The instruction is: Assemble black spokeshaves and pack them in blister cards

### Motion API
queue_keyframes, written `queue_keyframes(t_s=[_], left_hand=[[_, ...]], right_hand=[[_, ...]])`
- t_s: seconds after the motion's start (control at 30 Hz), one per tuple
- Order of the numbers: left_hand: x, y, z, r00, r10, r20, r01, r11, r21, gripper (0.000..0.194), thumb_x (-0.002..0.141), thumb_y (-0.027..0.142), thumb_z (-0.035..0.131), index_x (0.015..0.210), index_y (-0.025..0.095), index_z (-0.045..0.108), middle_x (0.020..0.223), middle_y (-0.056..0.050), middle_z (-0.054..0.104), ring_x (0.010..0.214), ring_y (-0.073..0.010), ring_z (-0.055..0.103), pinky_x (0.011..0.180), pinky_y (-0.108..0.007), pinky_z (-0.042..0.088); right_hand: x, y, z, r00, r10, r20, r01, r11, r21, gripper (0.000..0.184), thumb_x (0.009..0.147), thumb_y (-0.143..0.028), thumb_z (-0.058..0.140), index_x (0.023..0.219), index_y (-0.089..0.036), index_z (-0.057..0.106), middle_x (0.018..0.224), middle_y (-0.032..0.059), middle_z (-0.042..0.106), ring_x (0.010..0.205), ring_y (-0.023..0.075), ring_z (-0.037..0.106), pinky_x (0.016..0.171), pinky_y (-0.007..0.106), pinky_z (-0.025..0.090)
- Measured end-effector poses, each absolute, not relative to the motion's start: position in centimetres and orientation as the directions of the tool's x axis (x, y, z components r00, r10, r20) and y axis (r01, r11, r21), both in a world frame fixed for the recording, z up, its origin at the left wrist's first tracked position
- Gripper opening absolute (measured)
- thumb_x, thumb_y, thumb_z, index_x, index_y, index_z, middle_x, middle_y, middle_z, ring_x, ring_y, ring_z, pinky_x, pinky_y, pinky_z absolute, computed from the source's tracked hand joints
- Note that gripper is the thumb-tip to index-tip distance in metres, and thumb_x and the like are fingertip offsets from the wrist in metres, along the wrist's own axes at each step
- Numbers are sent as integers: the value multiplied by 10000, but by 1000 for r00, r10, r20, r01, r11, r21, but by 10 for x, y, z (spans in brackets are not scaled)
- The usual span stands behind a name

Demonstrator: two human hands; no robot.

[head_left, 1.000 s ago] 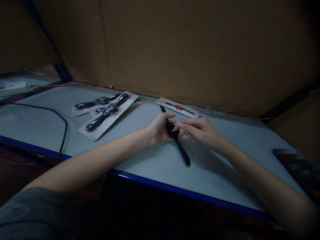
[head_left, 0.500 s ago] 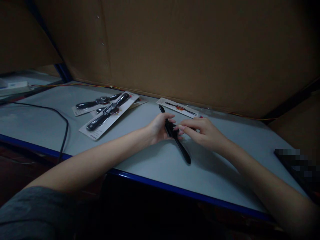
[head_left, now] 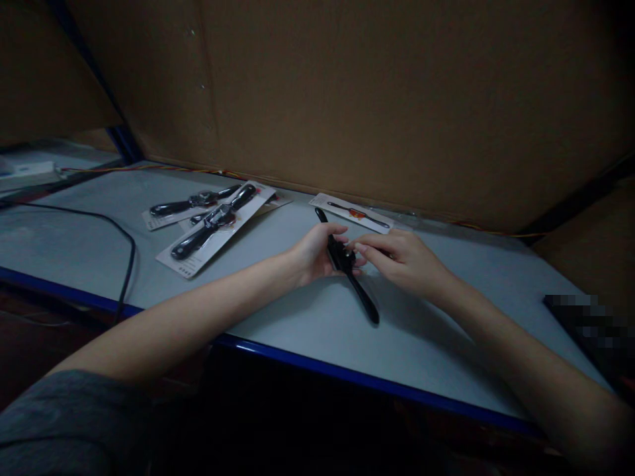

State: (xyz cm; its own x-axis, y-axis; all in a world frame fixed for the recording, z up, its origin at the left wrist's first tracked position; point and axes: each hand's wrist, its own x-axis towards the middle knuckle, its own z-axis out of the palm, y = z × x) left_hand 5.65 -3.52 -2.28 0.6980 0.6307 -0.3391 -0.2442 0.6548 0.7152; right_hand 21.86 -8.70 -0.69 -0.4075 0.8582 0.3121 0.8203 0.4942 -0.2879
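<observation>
A black wristwatch (head_left: 364, 304) with a long strap lies stretched out on the grey table (head_left: 317, 317). My left hand (head_left: 312, 251) curls round the watch's middle from the left, thumb over the strap. From the right, my right hand (head_left: 401, 261) pinches at the watch case with its fingertips. The case itself is mostly hidden between my fingers.
Several white cards with black watches (head_left: 213, 221) lie at the back left. Another card (head_left: 352, 213) with a thin strap lies behind my hands. A black cable (head_left: 129, 254) runs over the left table edge. Cardboard walls (head_left: 397, 99) close the back. A dark object (head_left: 590, 324) sits far right.
My right hand has shifted slightly up and left at the watch case. The watch and my left hand stay almost where they were.
</observation>
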Motion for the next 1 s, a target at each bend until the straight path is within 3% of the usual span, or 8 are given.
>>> queue_keyframes(t_s=[0.1, 0.27, 0.4, 0.53, 0.7, 0.77, 0.9, 1.0], left_hand=[[56, -35, -22, 681, 633, -367, -236, 665, 709, 109, 810, 260, 435, 859, 164, 417, 715, -52, 570, 690, -197, 605, 747, -425, 488], [56, -34, -22, 691, 632, -351, -248, 664, 706, 85, 819, 251, 423, 828, 167, 417, 640, -14, 540, 601, -162, 580, 732, -397, 492], [56, -36, -20, 682, 636, -359, -246, 663, 707, 91, 816, 253, 431, 836, 166, 417, 688, -29, 559, 656, -190, 612, 736, -393, 487], [57, -36, -20, 673, 641, -370, -230, 656, 719, 96, 837, 260, 411, 836, 164, 414, 694, -44, 564, 654, -186, 603, 724, -392, 492], [57, -34, -22, 666, 667, -333, -257, 625, 737, 94, 841, 247, 412, 802, 164, 429, 600, 5, 501, 577, -142, 542, 692, -372, 497], [57, -34, -22, 687, 656, -312, -262, 625, 735, 103, 839, 241, 406, 782, 162, 436, 611, -2, 511, 595, -143, 548, 690, -362, 498], [57, -36, -23, 716, 636, -287, -255, 621, 741, 128, 834, 243, 405, 756, 156, 455, 639, -19, 527, 626, -147, 551, 697, -359, 497], [57, -37, -22, 717, 641, -274, -270, 618, 739, 119, 825, 247, 428, 744, 163, 447, 641, -7, 513, 604, -137, 531, 718, -380, 493]], right_hand=[[221, -86, -7, -381, 873, 305, 851, 460, -254, 295, 875, -300, 419, 716, -197, 645, 568, 14, 578, 523, 135, 477, 541, 287, 268], [217, -89, -6, -416, 860, 297, 790, 503, -351, 314, 887, -313, 406, 732, -200, 655, 655, 12, 636, 547, 128, 508, 542, 274, 287], [218, -88, -6, -377, 866, 328, 848, 465, -255, 280, 880, -295, 407, 771, -204, 648, 569, -4, 563, 513, 124, 463, 528, 274, 257], [218, -89, -7, -356, 878, 322, 885, 427, -187, 280, 868, -298, 422, 691, -190, 611, 556, 8, 549, 537, 134, 471, 544, 279, 257], [212, -92, -7, -416, 870, 265, 776, 491, -396, 272, 869, -276, 417, 774, -182, 654, 652, 17, 631, 566, 130, 516, 546, 261, 304], [213, -91, -7, -420, 859, 294, 758, 510, -406, 256, 862, -249, 424, 892, -189, 672, 688, 12, 649, 566, 124, 518, 544, 254, 308], [221, -87, -8, -445, 833, 328, 807, 532, -256, 322, 840, -253, 492, 1138, -225, 607, 576, -30, 582, 505, 117, 463, 554, 253, 296], [226, -82, -12, -490, 812, 318, 828, 547, -122, 302, 854, -324, 512, 1128, -220, 584, 588, -28, 569, 540, 131, 469, 619, 269, 314]])
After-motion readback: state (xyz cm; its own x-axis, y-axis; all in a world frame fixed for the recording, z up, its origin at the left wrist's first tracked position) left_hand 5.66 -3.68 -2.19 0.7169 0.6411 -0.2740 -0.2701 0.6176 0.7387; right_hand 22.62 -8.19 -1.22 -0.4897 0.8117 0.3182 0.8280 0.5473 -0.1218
